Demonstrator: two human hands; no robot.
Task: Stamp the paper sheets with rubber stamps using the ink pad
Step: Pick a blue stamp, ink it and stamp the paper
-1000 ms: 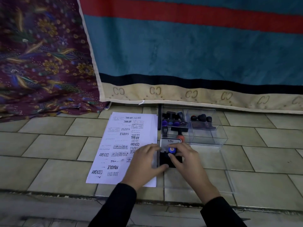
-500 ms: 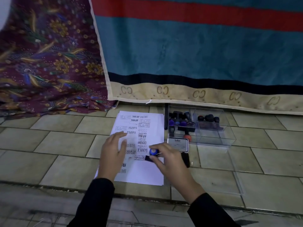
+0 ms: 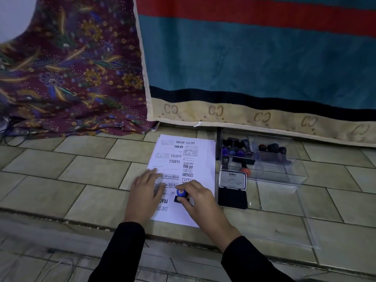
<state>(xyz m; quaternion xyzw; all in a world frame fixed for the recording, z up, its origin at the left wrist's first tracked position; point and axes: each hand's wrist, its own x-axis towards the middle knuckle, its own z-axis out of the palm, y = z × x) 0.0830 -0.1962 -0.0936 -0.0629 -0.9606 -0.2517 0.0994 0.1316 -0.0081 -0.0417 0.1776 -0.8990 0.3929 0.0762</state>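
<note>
A stack of white paper sheets (image 3: 203, 155) lies on the tiled floor, its top sheet covered in black stamp marks. My right hand (image 3: 200, 202) grips a rubber stamp with a blue knob (image 3: 181, 192), its black base pressed on the lower part of the sheet. My left hand (image 3: 145, 190) lies flat on the paper's left side, fingers spread. Right of the paper sits the ink pad (image 3: 232, 197), lid raised.
A clear plastic box (image 3: 284, 176) holding several more stamps stands behind the ink pad; its clear lid (image 3: 305, 220) lies on the tiles in front. A teal striped blanket (image 3: 254, 64) and a floral cloth (image 3: 71, 74) hang behind. A step edge runs below the paper.
My right hand carried the blue-knobbed stamp from the ink pad leftward onto the paper and set it down. My left hand moved from the ink pad onto the sheet.
</note>
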